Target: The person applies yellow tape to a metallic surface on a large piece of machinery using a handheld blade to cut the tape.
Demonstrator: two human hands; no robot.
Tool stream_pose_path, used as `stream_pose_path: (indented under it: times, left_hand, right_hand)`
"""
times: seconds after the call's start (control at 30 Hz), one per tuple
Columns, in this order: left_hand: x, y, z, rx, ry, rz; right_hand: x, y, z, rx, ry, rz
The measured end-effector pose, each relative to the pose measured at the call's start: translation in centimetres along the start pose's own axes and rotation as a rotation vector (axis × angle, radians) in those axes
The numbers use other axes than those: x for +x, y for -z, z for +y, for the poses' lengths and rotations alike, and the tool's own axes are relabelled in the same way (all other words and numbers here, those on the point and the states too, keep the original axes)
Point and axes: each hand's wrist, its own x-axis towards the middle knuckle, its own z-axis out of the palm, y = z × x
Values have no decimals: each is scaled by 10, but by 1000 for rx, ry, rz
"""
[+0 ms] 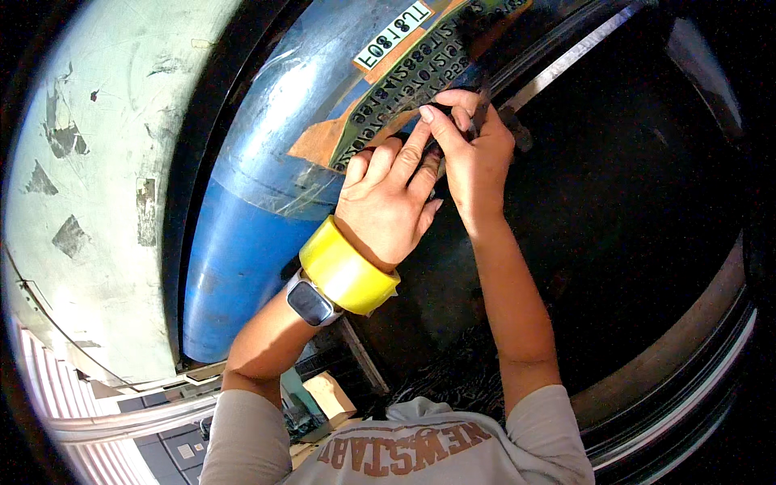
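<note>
Your grey shirt (404, 453) sits nearest, then the yellow tape roll (347, 271) worn like a bangle above your watch (309, 303). Your left hand (384, 202) presses flat on the dark stencil strip (404, 89) across the blue drum (242, 218). Your right hand (473, 149) pinches the strip's lower edge, fingers closed. It looks thin, floppy and easily torn, so hold it by the edges. No open containers show.

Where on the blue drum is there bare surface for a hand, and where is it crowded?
Free: the plain blue drum below the taped label strip, left of the left hand. Crowded: the strip's lower end, where the left hand and right hand press together, and the left wrist, ringed by a yellow tape roll.
</note>
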Motion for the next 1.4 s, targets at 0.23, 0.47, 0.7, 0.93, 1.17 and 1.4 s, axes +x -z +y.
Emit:
stream_pose_path:
  times: [0.23, 0.47, 0.7, 0.93, 1.17, 1.4]
  left_hand:
    - [0, 0, 1, 0, 2, 17]
    - [-2, 2, 2, -15, 28, -19]
    - [-1, 2, 3, -19, 27, -14]
    - [0, -1, 1, -27, 13, 5]
    - [0, 0, 0, -1, -2, -3]
    - [0, -2, -2, -4, -2, 9]
  right_hand:
    - [1, 0, -5, 46, -31, -1]
    - [-2, -1, -5, -14, -20, 5]
    - [0, 0, -5, 8, -21, -4]
    - [0, 2, -8, -14, -8, -13]
    - [-1, 0, -7, -41, 59, -2]
    - [-1, 2, -6, -36, 77, -31]
